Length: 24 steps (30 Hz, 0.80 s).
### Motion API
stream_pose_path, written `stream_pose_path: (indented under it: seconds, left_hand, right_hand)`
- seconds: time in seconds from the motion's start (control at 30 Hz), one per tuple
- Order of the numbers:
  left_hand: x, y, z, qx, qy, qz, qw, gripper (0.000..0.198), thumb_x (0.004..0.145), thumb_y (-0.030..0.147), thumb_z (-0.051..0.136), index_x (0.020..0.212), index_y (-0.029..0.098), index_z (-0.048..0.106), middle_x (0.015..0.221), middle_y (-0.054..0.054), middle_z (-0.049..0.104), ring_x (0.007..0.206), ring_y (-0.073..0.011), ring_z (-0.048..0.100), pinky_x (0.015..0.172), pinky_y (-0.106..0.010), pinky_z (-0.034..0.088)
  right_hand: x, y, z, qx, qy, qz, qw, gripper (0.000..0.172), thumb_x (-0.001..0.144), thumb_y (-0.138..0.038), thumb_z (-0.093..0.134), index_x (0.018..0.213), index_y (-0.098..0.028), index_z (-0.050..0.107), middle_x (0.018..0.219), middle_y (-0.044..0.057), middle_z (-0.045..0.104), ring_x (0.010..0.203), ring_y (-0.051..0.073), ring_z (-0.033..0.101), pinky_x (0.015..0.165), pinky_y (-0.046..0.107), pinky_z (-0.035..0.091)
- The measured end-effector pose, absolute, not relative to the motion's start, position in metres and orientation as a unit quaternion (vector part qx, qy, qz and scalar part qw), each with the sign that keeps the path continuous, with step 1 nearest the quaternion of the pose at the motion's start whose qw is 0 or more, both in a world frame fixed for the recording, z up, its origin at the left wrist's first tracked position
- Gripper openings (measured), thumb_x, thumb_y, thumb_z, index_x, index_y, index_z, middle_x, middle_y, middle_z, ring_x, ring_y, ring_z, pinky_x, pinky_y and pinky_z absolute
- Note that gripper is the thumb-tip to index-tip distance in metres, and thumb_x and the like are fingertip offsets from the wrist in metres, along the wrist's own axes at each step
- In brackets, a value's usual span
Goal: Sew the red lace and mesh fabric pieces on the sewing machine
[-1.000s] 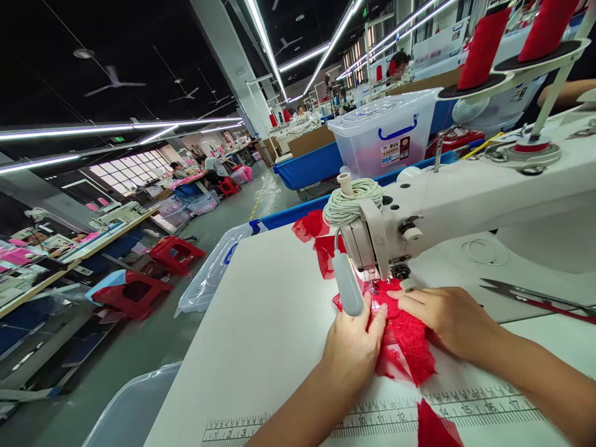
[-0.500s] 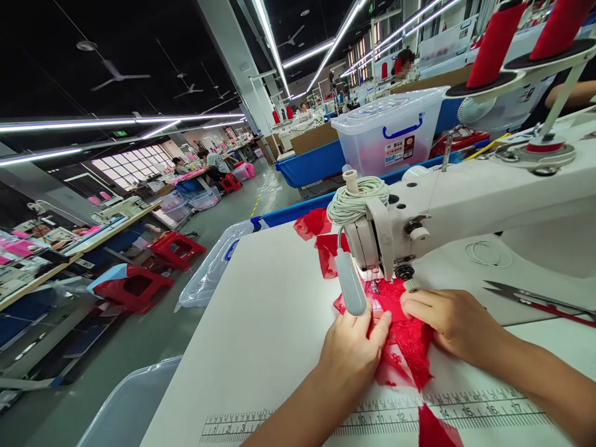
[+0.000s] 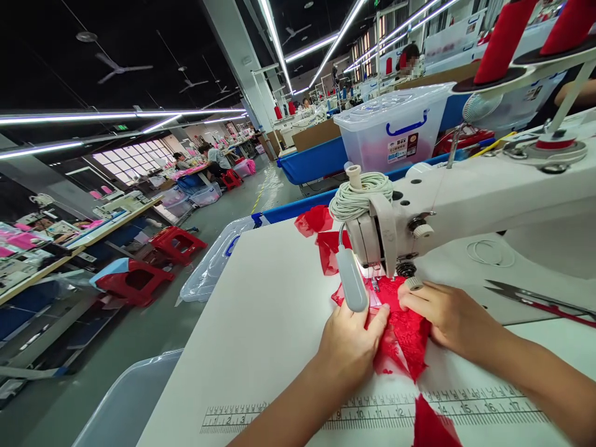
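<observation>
Red lace fabric [image 3: 404, 335] lies under the presser foot [image 3: 375, 284] of a white sewing machine [image 3: 488, 192]. My left hand [image 3: 349, 341] holds its left part, with the thumb on top; a grey lamp head [image 3: 352, 282] hides some fingertips. On the right side of the lace, my right hand [image 3: 449, 313] has its fingers closed on the edge, just below the machine's front knob. A second red piece [image 3: 433, 425] trails from the lace's lower tip across the printed ruler [image 3: 326, 417]. Further red pieces [image 3: 331, 251] lie behind the machine head.
Thread snips [image 3: 535, 298] rest right of my right hand, near a loop of thin white cord [image 3: 491, 253]. Red thread cones [image 3: 505, 40] stand above the machine. A clear lidded box [image 3: 395, 127] is beyond the table; red stools [image 3: 135, 279] stand on the floor at left.
The lace has slid slightly forward under the presser foot, and the trailing red piece has followed it across the ruler. Both hands keep their hold, moving very little.
</observation>
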State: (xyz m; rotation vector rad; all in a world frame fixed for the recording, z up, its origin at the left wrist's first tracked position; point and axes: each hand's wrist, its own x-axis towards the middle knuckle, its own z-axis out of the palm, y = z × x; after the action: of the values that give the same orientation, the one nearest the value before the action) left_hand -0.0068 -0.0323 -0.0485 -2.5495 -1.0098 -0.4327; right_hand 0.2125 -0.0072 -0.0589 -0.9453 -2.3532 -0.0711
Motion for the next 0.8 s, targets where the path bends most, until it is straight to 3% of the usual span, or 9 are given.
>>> stream_pose_path:
  seconds: [0.13,0.3,0.43,0.63,0.8]
  left_hand:
    - [-0.006,-0.033,-0.046,-0.904,-0.338,-0.183,0.187,0.038,0.087,0.014,0.048,0.123,0.016,0.060,0.100,-0.016,0.067,0.074,-0.0254,0.061,0.048,-0.032,0.048]
    - [-0.003,-0.032,-0.038,-0.928,-0.269,-0.204,0.157,0.024,0.094,0.010,0.042,0.099,0.010,0.065,0.090,-0.012,0.065,0.075,-0.0195,0.061,0.058,-0.029,0.052]
    - [-0.001,-0.032,-0.036,-0.922,-0.281,-0.214,0.161,0.026,0.097,0.011,0.041,0.088,0.012,0.065,0.072,-0.004,0.057,0.059,-0.0153,0.053,0.049,-0.025,0.047]
    - [-0.002,-0.035,-0.040,-0.924,-0.322,-0.184,0.098,0.030,0.099,0.012,0.035,0.116,0.008,0.059,0.089,-0.009,0.063,0.071,-0.0175,0.061,0.057,-0.027,0.055]
    - [-0.005,-0.036,-0.048,-0.914,-0.329,-0.193,0.139,0.027,0.097,0.013,0.042,0.116,0.012,0.061,0.100,-0.013,0.065,0.072,-0.0178,0.062,0.059,-0.028,0.056]
  right_hand:
    - [0.214,-0.009,-0.061,-0.336,-0.894,-0.027,0.296,0.048,0.057,0.006,0.039,0.090,-0.022,0.058,0.092,0.005,0.064,0.076,0.020,0.054,0.065,0.030,0.037]
    - [0.212,-0.011,-0.060,-0.328,-0.894,-0.021,0.306,0.036,0.058,0.009,0.037,0.071,-0.021,0.050,0.072,0.000,0.057,0.061,0.016,0.046,0.055,0.028,0.031]
    - [0.212,-0.010,-0.060,-0.333,-0.886,-0.006,0.324,0.033,0.062,0.010,0.036,0.069,-0.021,0.046,0.071,0.001,0.054,0.063,0.016,0.044,0.056,0.027,0.032]
    - [0.213,-0.009,-0.060,-0.333,-0.884,0.020,0.327,0.033,0.063,0.009,0.036,0.069,-0.020,0.049,0.074,0.003,0.055,0.070,0.018,0.046,0.063,0.028,0.038]
    - [0.216,-0.010,-0.063,-0.353,-0.872,0.003,0.338,0.031,0.060,0.006,0.037,0.067,-0.021,0.051,0.070,0.002,0.055,0.067,0.018,0.044,0.060,0.028,0.035]
